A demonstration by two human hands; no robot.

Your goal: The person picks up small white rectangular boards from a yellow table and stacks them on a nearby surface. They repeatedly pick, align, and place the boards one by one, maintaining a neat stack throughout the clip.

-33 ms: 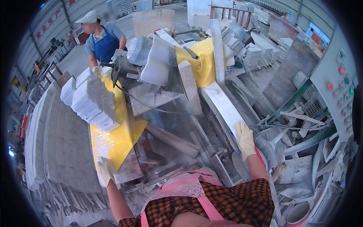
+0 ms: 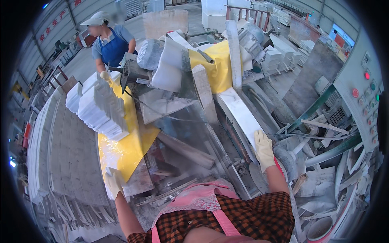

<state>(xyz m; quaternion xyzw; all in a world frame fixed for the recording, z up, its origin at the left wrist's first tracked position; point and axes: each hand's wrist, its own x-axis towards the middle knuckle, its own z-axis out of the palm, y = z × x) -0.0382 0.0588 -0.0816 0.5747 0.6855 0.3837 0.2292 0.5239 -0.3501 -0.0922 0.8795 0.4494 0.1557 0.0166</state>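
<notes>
My right hand (image 2: 264,150), in a cream rubber glove, lies over the near end of a long white marble strip (image 2: 240,111). Its fingers are stretched out along the stone. The strip runs away from me on a narrow machine bed, its far end under a yellow sheet (image 2: 221,77) hanging between two upright posts. My left hand (image 2: 114,183), gloved too, rests at the near edge of a wet yellow sheet (image 2: 117,156) draped over a bench. Its fingers look extended, their tips partly hard to make out. Beyond it on that sheet stands a stack of white stone pieces (image 2: 103,107).
A co-worker in a blue apron (image 2: 114,46) stands behind the stack, a gloved hand beside it. A control panel (image 2: 364,97) with lit buttons rises at right. Motors (image 2: 148,54), a loose cable (image 2: 162,116), stone offcuts (image 2: 318,182) and long stacked strips (image 2: 60,150) surround the machine.
</notes>
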